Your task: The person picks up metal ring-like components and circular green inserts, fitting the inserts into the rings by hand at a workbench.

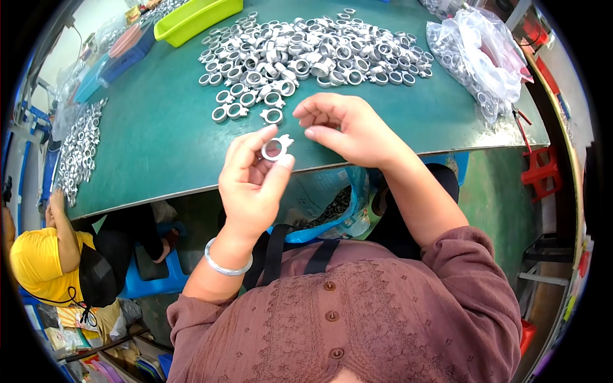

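In my left hand is a silver metal ring part with a small lug on its side, pinched upright between thumb and fingertips just above the table's near edge. To the right, my right hand hovers over the green table, its fingers loosely bent and the thumb apart from them. I see nothing in it. A few loose rings, one of them a single ring part, lie just beyond my hands. Behind these spreads a large heap of similar metal rings.
A blue-edged plastic bag with dark pieces inside hangs open below the table edge. Clear bags of parts lie at the right. A yellow-green bin stands far left. A person in yellow sits left by another ring pile.
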`<state>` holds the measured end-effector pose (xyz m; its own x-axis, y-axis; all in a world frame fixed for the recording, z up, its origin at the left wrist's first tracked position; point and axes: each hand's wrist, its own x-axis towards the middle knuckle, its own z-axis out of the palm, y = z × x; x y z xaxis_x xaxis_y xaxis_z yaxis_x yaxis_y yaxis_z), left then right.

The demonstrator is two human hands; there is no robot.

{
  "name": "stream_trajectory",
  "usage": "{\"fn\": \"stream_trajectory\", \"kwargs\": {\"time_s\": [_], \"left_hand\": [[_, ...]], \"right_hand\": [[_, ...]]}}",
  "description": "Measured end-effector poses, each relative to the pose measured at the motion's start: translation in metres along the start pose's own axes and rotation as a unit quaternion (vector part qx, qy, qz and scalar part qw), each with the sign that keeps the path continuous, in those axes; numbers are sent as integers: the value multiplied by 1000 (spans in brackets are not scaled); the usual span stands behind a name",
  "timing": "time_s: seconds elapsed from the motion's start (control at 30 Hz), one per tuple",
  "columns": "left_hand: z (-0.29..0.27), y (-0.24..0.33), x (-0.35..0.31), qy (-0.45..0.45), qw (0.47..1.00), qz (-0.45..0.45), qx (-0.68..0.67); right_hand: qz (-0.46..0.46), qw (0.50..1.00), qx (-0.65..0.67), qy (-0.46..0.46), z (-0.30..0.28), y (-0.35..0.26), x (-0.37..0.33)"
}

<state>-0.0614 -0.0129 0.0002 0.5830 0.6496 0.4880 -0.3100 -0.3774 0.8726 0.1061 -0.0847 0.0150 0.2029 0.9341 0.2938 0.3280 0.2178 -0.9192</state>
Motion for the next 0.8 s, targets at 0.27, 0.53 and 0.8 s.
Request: {"fn": "stream_trajectory", "kwargs": {"time_s": [0.27,0.53,0.8], "left_hand": [[-18,6,7,53,937,-204,-278],[-18,9,6,55,951,-239,-186],[-5,4,8,0,967,-202,-158]], "right_hand": [[-108,929,-355,4,17,15,38],[-140,959,-245,27,19,0,28],[-229,967,-103,45,20,-7,4]]}}
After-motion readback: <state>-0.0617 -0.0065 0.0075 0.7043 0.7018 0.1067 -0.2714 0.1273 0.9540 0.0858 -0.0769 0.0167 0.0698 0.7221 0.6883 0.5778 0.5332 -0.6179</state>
